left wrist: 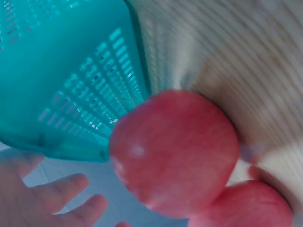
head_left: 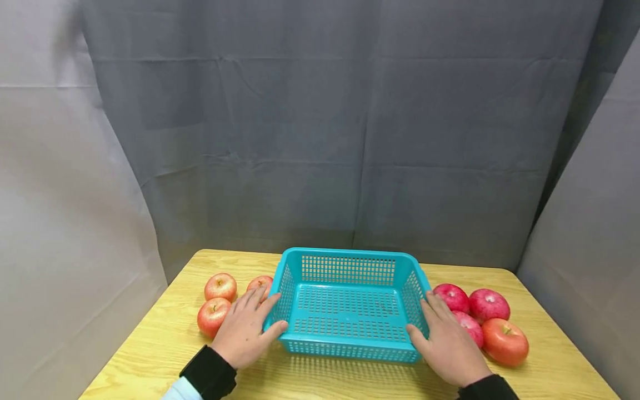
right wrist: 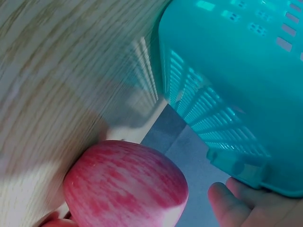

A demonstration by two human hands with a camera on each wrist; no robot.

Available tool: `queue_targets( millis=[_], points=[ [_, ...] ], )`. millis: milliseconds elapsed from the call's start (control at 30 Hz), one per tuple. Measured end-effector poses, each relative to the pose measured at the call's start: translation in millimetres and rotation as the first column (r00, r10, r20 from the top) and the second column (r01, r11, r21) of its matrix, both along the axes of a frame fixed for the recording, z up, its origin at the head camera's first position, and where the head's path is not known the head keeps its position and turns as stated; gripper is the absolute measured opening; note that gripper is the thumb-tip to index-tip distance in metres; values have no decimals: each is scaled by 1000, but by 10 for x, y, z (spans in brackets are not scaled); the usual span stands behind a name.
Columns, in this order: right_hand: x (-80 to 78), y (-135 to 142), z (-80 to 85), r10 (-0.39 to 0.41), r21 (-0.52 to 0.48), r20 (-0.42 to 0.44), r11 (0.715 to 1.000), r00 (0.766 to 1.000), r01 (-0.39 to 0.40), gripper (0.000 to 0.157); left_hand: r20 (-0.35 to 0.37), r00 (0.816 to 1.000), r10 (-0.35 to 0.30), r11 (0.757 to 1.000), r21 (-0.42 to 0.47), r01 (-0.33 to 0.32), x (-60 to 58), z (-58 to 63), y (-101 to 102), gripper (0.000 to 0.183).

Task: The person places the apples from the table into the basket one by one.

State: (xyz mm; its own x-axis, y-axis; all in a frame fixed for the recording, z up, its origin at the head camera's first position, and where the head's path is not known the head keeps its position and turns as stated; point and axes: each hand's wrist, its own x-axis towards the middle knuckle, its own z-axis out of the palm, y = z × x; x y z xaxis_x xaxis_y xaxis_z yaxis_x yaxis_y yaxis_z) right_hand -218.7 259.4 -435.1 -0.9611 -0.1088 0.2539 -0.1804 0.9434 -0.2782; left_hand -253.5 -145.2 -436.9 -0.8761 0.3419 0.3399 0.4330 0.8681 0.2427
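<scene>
A turquoise plastic basket (head_left: 350,343) with slotted sides stands in the middle of the table, with nothing inside it. At its left side, my left hand (head_left: 250,328) touches the rim, fingers extended and thumb apart. My right hand (head_left: 447,339) lies against the right side in much the same way, its thumb near the front corner. In the left wrist view, a red apple (left wrist: 175,153) sits close beside the basket wall (left wrist: 94,90). A streaked red apple (right wrist: 125,184) appears below the basket (right wrist: 222,66) in the right wrist view.
Left of the basket are a yellowish-red apple (head_left: 220,286), another apple (head_left: 213,316) and a third apple (head_left: 261,282) partly behind my left hand. Several apples cluster at right, including a pink-red apple (head_left: 489,305) and an orange-red apple (head_left: 505,341). Grey cloth (head_left: 320,139) hangs behind the wooden table (head_left: 150,350).
</scene>
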Motion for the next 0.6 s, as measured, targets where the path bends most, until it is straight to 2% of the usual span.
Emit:
queue_targets(
  millis=[233,400,600],
  points=[
    [2,-16,1,-9,-6,6,1000,1000,9,86,-52,999,14,999,40,-12,-42,-51,-137,68],
    [-6,-19,8,-17,0,17,1000,1000,17,88,-28,999,29,997,66,-28,-66,-74,-234,61],
    [-13,-18,13,-21,-1,27,1000,999,21,88,-25,999,41,998,52,-40,-87,-135,-333,56]
  ],
)
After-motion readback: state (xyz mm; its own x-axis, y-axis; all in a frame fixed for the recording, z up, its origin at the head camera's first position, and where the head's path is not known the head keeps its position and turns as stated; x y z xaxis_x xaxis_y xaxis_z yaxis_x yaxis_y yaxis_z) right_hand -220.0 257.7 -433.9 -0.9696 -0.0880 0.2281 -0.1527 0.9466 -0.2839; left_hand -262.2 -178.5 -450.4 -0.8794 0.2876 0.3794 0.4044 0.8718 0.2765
